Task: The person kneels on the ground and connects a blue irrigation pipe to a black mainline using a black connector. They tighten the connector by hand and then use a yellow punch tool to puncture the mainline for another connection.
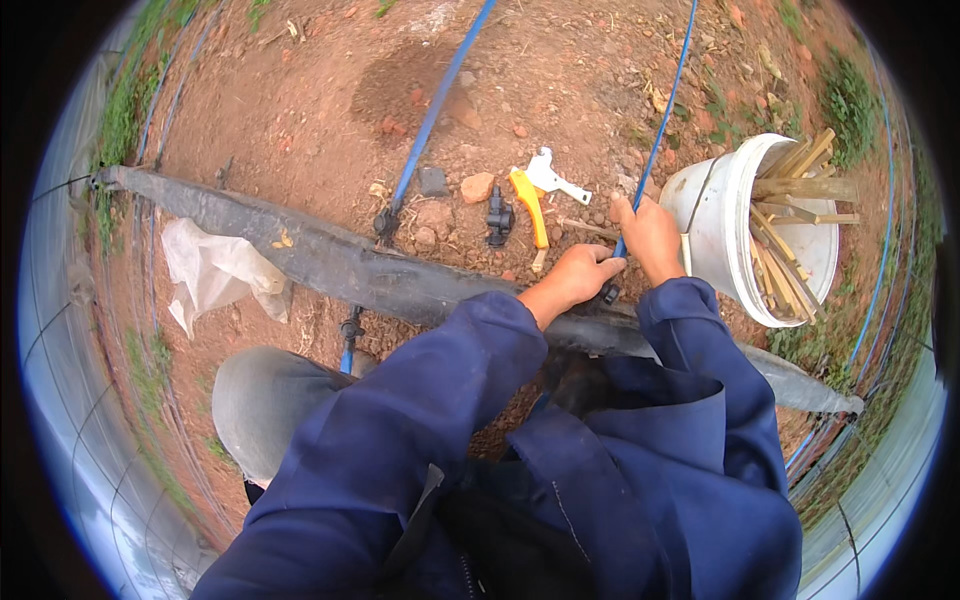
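- Left of frame: the big dark pipe (330, 265) slants across, a crumpled pale sheet (215, 262) beside it.
- Left of centre: a wide blue hose (440, 95) meets a black fitting (386, 224) at the pipe; that joint looks done.
- Centre: a loose black connector (499, 215) and a yellow-and-white tool (529, 200) lie on the soil, neither in my grasp.
- Right of centre: here's the live one! My left hand (580, 272) pinches the lower end of the slim blue hose (668, 110), which drops from the top edge; my right hand (651, 235) grips just above. Fitting seems under way; whether it's seated, I can't tell.
- Right: a white bucket (690, 200) of sticks (785, 260) leans over.
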The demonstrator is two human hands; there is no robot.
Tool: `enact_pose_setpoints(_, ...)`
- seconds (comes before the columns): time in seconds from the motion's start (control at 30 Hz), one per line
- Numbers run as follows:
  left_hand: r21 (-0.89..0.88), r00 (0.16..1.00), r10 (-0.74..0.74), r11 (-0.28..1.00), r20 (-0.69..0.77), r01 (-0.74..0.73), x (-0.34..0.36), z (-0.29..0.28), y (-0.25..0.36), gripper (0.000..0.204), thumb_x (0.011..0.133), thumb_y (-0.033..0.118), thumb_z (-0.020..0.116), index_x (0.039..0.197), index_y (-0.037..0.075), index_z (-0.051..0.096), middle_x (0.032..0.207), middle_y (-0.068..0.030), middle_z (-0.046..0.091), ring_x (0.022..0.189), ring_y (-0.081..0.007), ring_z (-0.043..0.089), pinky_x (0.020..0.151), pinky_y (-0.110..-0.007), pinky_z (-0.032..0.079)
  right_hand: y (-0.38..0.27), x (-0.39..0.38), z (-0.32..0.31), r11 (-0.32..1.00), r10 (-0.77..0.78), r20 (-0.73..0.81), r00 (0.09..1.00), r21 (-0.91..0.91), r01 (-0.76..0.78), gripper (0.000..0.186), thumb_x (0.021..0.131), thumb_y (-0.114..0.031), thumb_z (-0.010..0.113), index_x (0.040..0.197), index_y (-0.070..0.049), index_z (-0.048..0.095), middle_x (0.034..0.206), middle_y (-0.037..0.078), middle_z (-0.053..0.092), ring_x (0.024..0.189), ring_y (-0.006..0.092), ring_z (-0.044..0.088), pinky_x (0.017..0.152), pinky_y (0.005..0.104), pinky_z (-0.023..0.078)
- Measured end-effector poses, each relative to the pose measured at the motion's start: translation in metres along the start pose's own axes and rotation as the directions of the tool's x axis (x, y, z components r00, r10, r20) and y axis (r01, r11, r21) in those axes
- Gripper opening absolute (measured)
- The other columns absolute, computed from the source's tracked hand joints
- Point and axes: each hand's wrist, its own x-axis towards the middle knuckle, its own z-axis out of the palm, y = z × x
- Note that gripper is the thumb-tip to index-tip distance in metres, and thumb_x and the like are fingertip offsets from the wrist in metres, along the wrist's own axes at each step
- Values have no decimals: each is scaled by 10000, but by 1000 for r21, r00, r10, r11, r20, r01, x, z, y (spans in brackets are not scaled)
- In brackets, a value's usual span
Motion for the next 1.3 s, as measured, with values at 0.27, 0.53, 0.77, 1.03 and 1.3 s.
enact_pose_setpoints(0.27, 28, 1000, -26, 999, -15, 26, -1, 0, 3, 439, 945, 366, 686, 1138, -27, 721, 861, -143, 710, 799, -196, 651, 754, -363, 508, 8, -6, -11, 865, 28, 148, 989, 492, -98, 511, 912, -470, 691, 1011, 30, 716, 828, 93, 728, 759, 174, 679, 677, 342, 515)
enact_pose_setpoints(0.53, -174, 999, -37, 984, 20, 40, 2, 0, -12, 473, 977, 357, 666, 1212, -53, 671, 998, -111, 721, 877, -202, 657, 791, -357, 514, 21, 1, 6, 651, 54, 121, 991, 748, -127, 328, 1029, -305, 589, 1027, 13, 674, 883, 60, 709, 778, 108, 611, 700, 290, 478)
enact_pose_setpoints(0.77, -727, 941, -62, 618, 333, 297, 9, 1, -21, 443, 1032, 424, 564, 1225, 32, 644, 1103, -86, 683, 1015, -216, 642, 881, -382, 516, 31, -9, 3, 511, -57, 233, 971, 842, -172, 292, 1037, -293, 595, 1133, -21, 642, 969, 39, 683, 810, 102, 610, 697, 271, 489)
enact_pose_setpoints(1.03, -718, 939, -65, 627, 338, 302, 19, 3, -17, 456, 1046, 463, 516, 1172, 55, 678, 1091, -62, 694, 1008, -206, 619, 872, -376, 489, 35, -14, -3, 356, -40, 298, 954, 896, -265, 239, 1044, -268, 586, 1152, -58, 622, 908, 0, 657, 683, 53, 529, 561, 219, 399)
enact_pose_setpoints(1.3, -731, 955, -59, 630, 291, 262, 17, 5, -24, 367, 1036, 384, 572, 1174, 53, 651, 1039, -51, 673, 976, -191, 635, 824, -347, 511, 40, -13, 2, 392, -112, 278, 954, 895, -214, 233, 1032, -283, 607, 1117, -69, 642, 805, -45, 595, 597, 34, 424, 518, 213, 319)
